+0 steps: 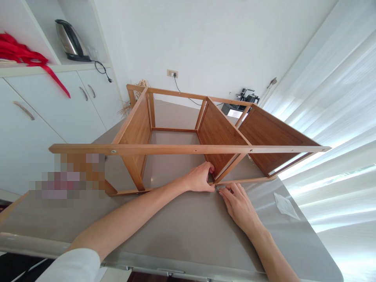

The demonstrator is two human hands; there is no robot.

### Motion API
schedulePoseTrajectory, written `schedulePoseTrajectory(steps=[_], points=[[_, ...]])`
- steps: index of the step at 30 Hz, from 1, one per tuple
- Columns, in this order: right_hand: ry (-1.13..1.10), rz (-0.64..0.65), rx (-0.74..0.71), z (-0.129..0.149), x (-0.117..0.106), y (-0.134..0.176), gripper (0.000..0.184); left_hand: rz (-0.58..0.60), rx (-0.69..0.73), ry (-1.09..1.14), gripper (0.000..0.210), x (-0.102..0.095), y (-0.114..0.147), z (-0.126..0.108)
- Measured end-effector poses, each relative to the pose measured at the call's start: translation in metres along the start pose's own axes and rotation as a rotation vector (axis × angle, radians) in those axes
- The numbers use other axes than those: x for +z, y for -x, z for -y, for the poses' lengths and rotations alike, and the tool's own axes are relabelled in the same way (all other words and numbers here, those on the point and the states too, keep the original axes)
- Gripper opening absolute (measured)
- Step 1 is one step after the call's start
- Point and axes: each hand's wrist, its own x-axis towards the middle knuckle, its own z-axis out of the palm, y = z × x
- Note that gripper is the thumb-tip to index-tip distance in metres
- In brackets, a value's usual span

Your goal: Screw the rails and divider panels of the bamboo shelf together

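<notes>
A wooden shelf rack (226, 149) lies on its side on a grey table (176, 231), with its shelf boards standing upright. My left hand (202, 177) reaches to the lower rail where the middle shelf board (225, 137) meets it. Its fingers are closed around that corner. Just to the right, my right hand (236, 199) is closed in a pinch at the outer side of the same joint. Between its fingertips is a small grey metal tool (217, 188), probably a hex key, its tip against the rail. The fingers partly hide it.
A clear plastic bag (286, 205) lies on the table at the right. White cabinets (53, 105) with a kettle (72, 41) and red cloth (22, 49) are at the left. Behind the rack are a wall socket (172, 73) and a black appliance (249, 98). White curtains (337, 129) hang at the right.
</notes>
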Motion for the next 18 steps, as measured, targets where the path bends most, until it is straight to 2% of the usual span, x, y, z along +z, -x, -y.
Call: schedulePoseTrajectory(steps=[10, 18], points=[[-0.022, 0.020, 0.021, -0.0023, 0.0012, -0.0001, 0.023, 0.000, 0.014, -0.011, 0.049, 0.0002, -0.0004, 0.0011], [-0.042, -0.018, 0.039, -0.0011, 0.0017, -0.0024, 0.021, -0.001, 0.004, 0.017, 0.050, 0.0000, 0.0001, 0.0001]])
